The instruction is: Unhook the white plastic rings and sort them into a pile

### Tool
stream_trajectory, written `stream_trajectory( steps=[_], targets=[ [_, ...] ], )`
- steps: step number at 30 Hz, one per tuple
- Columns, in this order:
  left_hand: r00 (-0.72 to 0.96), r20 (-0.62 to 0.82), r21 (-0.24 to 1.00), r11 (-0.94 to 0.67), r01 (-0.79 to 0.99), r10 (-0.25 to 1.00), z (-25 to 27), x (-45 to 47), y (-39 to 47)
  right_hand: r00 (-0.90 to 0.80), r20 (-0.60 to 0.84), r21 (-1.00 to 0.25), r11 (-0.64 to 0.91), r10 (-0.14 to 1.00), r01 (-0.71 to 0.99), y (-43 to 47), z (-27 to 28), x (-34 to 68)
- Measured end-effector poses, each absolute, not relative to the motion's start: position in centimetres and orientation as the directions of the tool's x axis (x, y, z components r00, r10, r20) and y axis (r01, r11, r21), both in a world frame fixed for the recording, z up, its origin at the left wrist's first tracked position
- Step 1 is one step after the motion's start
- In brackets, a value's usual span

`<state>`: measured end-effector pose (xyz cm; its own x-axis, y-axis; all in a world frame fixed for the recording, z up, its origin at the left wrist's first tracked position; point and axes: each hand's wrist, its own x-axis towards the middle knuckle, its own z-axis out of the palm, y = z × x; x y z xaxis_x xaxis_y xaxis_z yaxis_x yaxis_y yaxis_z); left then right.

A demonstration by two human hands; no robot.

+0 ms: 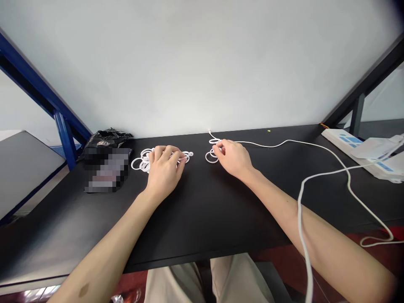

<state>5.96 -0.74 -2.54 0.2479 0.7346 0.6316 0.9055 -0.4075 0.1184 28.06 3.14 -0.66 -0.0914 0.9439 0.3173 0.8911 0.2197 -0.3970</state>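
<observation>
My left hand (164, 168) lies over a small pile of white rings (143, 162) on the black tabletop. Its fingers are curled down, and the thumb and index tips close together at a ring by the pile's right side; the palm hides part of the pile. To the right, my right hand (233, 156) pinches thin white rings (211, 157) between thumb and fingertips, just above or on the table. Some rings seem to carry a small eyelet. A white cable (285, 143) passes behind the right hand, its end near the wall.
At the left are a crumpled black plastic bag (109, 136) and a blurred-out flat object (109, 172). White-and-blue packaging (356, 145) lies at the right. The cable loops across my right forearm. A pale wall (202, 63) closes off the back of the black table (202, 219).
</observation>
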Motion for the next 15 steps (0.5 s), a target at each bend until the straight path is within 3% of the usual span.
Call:
stream_trajectory(
  steps=[4, 6, 15],
  targets=[
    [0.206, 0.652, 0.279, -0.483, 0.83, 0.73, -1.8, 6.6, -1.5, -0.37, 0.333, -0.511, 0.496, 0.867, 0.702, 1.3, -0.8, 26.7],
    [0.212, 0.648, 0.303, -0.503, 0.81, 0.731, -1.7, 6.8, -1.6, -0.451, 0.324, -0.544, 0.554, 0.831, 0.63, 0.5, -1.0, 25.9],
    [0.348, 0.581, 0.14, -0.512, 0.848, 0.736, -2.4, 6.8, -1.7, -0.547, 0.234, -0.525, 0.578, 0.804, 0.625, -0.9, -1.0, 24.8]
  ],
)
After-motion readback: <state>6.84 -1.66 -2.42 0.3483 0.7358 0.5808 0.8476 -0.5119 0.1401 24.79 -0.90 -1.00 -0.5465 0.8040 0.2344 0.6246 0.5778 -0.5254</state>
